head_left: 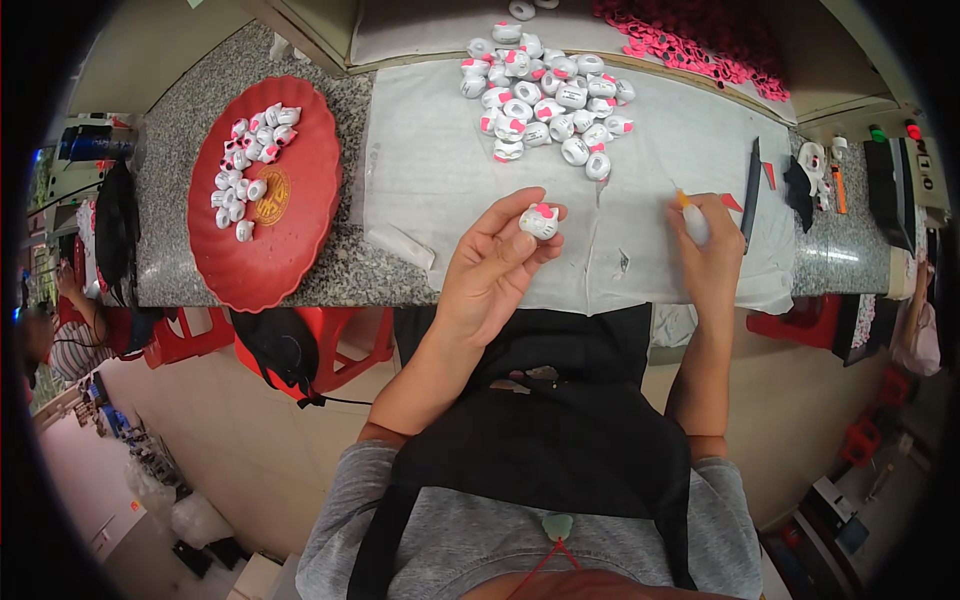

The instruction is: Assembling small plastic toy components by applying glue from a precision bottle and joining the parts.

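- As I read the head view, the white cat-head piece point(541, 224) with its pink bow is held above the white sheet point(425, 190).
- Left hand point(488, 268): pinching it, thumb against fingers.
- Right hand point(716, 248): closed round a small white bottle point(695, 226), orange tip pointing away, well apart from the piece.
- Similar pieces point(571, 96) heaped on the sheet's far side.
- On my left, a red scalloped dish point(302, 240) holds more.

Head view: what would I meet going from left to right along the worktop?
Red tray → left hand holding a small white figure → right hand holding a small bottle → orange stick.
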Available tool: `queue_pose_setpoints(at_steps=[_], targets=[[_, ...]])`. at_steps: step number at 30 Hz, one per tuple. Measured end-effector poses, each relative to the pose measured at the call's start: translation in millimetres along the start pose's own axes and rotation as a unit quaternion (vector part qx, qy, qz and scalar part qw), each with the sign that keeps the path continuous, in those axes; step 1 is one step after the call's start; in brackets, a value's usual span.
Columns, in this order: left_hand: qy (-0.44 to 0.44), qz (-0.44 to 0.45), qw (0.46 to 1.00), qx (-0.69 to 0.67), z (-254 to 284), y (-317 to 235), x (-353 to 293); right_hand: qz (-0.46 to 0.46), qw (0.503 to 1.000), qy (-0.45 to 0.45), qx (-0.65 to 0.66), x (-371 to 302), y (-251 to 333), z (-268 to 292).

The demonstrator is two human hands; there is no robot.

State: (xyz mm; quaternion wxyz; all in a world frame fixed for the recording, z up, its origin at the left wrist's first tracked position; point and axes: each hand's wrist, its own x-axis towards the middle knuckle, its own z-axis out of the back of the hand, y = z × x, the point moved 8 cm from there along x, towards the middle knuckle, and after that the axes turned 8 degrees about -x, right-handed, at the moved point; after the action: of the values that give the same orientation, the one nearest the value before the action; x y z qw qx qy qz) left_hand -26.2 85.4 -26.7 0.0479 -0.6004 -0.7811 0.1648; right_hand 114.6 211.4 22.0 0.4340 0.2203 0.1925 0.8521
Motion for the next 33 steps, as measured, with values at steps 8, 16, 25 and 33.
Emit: queue_pose_setpoints(at_steps=[8,16,25,33], targets=[[-0.026,0.002,0.999,0.021,-7.6,13.2,-2.0,0.246,0.922,-0.17,0.245,-32.4,92.2,8.5],[-0.065,0.009,0.997,-0.036,4.1,25.0,-7.0,0.28,0.93,-0.195,0.138,-46.6,93.9,-9.1],[-0.065,-0.043,0.997,0.029,0.9,5.9,-1.8,0.171,0.916,-0.184,0.313,-50.3,53.5,17.3],[-0.034,-0.011,0.999,-0.002,-4.4,12.3,-1.7,0.009,0.954,-0.168,0.247,-28.7,7.1,24.4]])
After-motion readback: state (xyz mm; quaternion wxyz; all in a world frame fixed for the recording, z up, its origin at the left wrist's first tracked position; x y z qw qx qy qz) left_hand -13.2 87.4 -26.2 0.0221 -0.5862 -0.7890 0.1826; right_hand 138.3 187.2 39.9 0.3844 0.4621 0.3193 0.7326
